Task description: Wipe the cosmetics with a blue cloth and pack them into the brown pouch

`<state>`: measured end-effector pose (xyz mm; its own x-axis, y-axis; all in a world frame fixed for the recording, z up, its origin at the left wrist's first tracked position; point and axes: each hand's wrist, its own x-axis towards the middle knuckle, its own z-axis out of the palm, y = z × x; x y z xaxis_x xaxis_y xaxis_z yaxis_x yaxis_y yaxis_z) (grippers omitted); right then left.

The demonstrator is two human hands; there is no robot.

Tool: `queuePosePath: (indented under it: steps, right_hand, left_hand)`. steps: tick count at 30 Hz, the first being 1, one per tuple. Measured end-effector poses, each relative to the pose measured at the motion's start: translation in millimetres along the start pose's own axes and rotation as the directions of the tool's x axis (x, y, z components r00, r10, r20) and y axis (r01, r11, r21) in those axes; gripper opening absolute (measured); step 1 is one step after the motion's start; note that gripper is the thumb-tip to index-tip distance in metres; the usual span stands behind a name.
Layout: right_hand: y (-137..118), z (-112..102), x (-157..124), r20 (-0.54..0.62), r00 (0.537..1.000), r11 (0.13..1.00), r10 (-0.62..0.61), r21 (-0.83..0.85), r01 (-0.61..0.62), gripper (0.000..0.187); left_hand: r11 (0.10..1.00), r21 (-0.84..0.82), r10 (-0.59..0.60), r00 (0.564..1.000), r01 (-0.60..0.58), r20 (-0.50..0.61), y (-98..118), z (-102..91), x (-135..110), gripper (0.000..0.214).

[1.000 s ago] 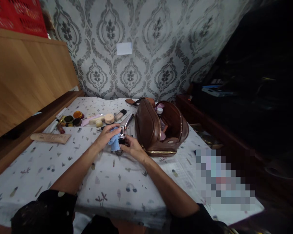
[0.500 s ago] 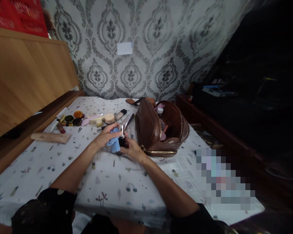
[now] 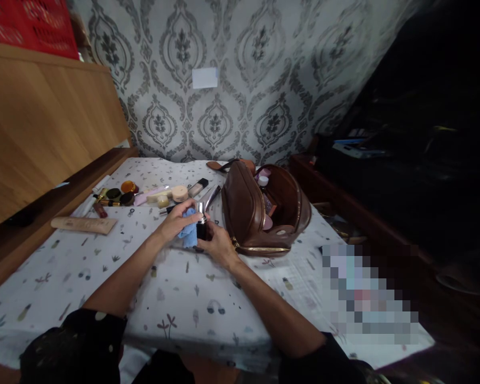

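Observation:
A small dark bottle with a silver top (image 3: 201, 223) stands upright between my two hands over the patterned bedsheet (image 3: 172, 298). My right hand (image 3: 218, 244) is closed around its lower body. My left hand (image 3: 175, 221) presses a light blue cloth (image 3: 189, 232) against the bottle's left side, fingers curled over the cloth. Just to the right sits an open brown leather toiletry bag (image 3: 260, 213) with a few small containers showing inside.
Several cosmetics lie in a row at the back left (image 3: 144, 195), with a long tan box (image 3: 84, 225) nearer the wooden bed frame (image 3: 44, 138). A sandal (image 3: 224, 165) lies by the wall. Dark furniture (image 3: 384, 160) fills the right side.
The bottle has been lifted slightly and my hands shifted a little up and right; the cloth keeps rubbing along the bottle's side. The bag and cosmetics have not moved.

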<state>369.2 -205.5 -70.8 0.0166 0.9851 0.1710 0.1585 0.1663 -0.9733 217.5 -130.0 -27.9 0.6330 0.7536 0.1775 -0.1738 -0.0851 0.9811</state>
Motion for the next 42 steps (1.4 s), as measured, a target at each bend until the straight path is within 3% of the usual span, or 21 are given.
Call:
queuePosePath:
  steps: [7, 12, 16, 22, 31, 38, 42]
  right_hand:
    - [-14, -5, -2, 0.052, 0.999, 0.99, -0.008, -0.139, 0.015, 0.043]
    - [-14, -9, 0, 0.103, 0.995, 1.0, -0.011, 0.015, 0.01, 0.029]
    - [-11, -9, 1, 0.116, 0.993, 0.991, 0.004, 0.131, -0.019, 0.029]
    - [-15, -8, 0, 0.072, 0.994, 0.976, 0.087, 0.195, -0.1, 0.042]
    - [-14, -11, -2, -0.017, 0.998, 0.986, 0.056, 0.161, -0.053, 0.046]
    - [-11, -11, 0, -0.007, 0.999, 0.994, 0.035, 0.102, -0.034, 0.047]
    - [-12, -9, 0, 0.038, 0.999, 0.998, 0.018, 0.056, -0.02, 0.036]
  left_hand:
    - [0.994, -0.108, -0.027, 0.996, 0.017, -0.09, 5, 5.1, 0, 0.042]
    - [0.995, -0.1, -0.037, 0.993, 0.026, -0.11, 3, 1.2, 1, 0.042]
    - [0.996, -0.091, -0.031, 0.993, 0.021, -0.115, 1, -2.4, 3, 0.042]
    - [0.996, -0.093, -0.005, 0.991, -0.008, -0.136, 1, -4.1, 3, 0.043]
    - [0.997, -0.083, -0.021, 0.978, 0.004, -0.209, 0, -13.5, 6, 0.047]
    - [0.995, -0.099, -0.027, 0.983, 0.009, -0.18, 1, -9.7, 4, 0.046]
    - [0.994, -0.109, -0.024, 0.991, 0.01, -0.132, 1, -6.2, 3, 0.042]
